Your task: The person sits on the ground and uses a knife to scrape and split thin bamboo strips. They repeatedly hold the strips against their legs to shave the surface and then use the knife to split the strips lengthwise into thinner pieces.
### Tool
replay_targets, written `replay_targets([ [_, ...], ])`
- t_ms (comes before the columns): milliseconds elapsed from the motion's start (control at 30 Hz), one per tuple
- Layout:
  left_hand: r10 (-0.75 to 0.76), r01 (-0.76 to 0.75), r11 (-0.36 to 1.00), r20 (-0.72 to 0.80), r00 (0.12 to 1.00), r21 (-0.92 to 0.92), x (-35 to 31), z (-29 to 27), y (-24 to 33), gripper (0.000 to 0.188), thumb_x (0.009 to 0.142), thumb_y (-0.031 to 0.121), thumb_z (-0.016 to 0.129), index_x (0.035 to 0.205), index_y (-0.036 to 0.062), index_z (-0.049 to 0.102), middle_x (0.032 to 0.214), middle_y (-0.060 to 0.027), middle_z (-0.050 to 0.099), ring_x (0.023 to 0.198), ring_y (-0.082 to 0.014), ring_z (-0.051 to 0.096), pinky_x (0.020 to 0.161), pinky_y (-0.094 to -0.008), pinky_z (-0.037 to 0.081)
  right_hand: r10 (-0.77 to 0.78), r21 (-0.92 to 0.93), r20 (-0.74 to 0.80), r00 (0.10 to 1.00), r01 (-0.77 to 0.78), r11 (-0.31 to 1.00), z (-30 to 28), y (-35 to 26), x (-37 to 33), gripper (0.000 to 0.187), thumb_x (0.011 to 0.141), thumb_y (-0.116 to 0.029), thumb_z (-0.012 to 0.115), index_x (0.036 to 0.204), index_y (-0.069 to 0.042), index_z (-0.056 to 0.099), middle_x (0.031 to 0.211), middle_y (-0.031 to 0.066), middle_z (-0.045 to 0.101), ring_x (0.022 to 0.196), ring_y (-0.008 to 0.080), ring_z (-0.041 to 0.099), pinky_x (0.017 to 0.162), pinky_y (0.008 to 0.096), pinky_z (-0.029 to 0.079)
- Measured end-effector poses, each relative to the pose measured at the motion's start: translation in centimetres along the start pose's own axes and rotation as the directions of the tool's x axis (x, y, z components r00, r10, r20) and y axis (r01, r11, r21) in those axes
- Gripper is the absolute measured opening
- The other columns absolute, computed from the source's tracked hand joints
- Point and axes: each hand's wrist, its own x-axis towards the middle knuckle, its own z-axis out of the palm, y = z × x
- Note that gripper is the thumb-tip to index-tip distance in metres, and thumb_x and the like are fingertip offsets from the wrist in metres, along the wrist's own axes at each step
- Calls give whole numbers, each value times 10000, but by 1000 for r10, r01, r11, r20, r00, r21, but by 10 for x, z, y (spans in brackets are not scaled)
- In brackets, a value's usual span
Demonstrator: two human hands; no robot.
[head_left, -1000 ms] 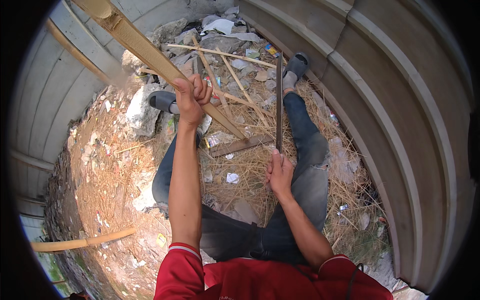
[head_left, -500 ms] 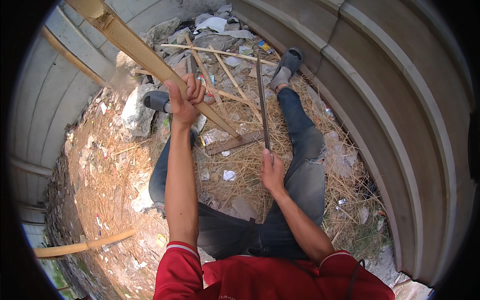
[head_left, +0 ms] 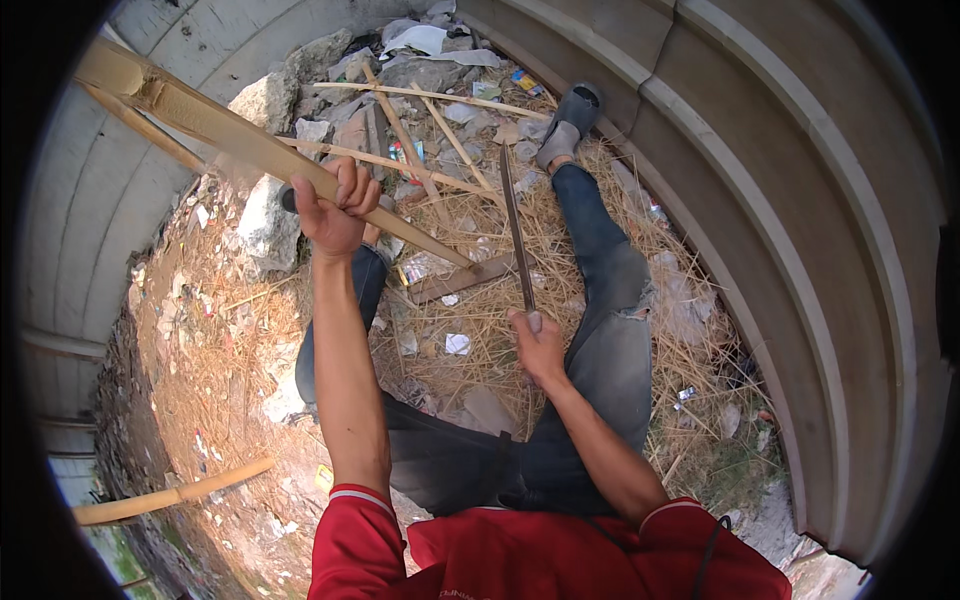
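My left hand (head_left: 338,215) is closed around a long split bamboo pole (head_left: 232,135). The pole slants from the upper left, and its lower end rests on or close to a flat brown piece of wood (head_left: 450,283) on the ground. In front of my right thigh, my right hand (head_left: 540,350) grips a machete (head_left: 517,225) by its handle, which the fingers mostly hide. The dark narrow blade points away from me and stays apart from the pole.
Thin bamboo strips (head_left: 450,128) lie across straw and litter between my feet. Pale rocks (head_left: 268,225) stand beside my left foot. A corrugated metal wall (head_left: 770,230) curves along the right, and grey panels (head_left: 95,200) rise at the left. Another bamboo piece (head_left: 185,492) lies lower left.
My left hand has shifted left and slightly down, tilting the upper part of the bamboo pole to the left. The machete's tip has swung a little left and down.
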Motion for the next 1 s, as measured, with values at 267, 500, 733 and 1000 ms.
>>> replay_targets([
  [267,-14,16,997,19,1000,-80,0,-13,0,528,946,492,621,661,147,342,584,68,254,506,-59,181,502,-251,196,-83,-174,-59,995,72,982,11,6,-17,287,904,-218,670,728,2,612,600,73,563,552,172,541,572,353,450],
  [500,-25,25,1000,-7,1000,-10,-2,10,2,449,919,312,661,651,149,339,588,67,252,521,-60,191,491,-257,188,-5,-242,-63,998,-10,970,1,5,3,257,871,-194,667,736,15,601,588,111,566,523,207,523,548,395,438],
  [733,37,-39,994,-22,999,-107,-8,-8,-4,400,920,272,634,685,138,338,603,57,248,516,-58,177,482,-254,168,-220,126,-197,955,247,961,19,-61,3,261,909,-160,671,734,14,586,582,54,541,526,125,488,519,338,408],
  [1000,165,-133,983,-291,942,128,-21,3,-2,529,976,553,525,703,137,347,612,45,261,519,-71,217,487,-238,183,510,-270,75,857,-474,838,40,77,-35,242,845,-203,667,735,6,614,650,105,615,599,246,611,603,406,475],
])
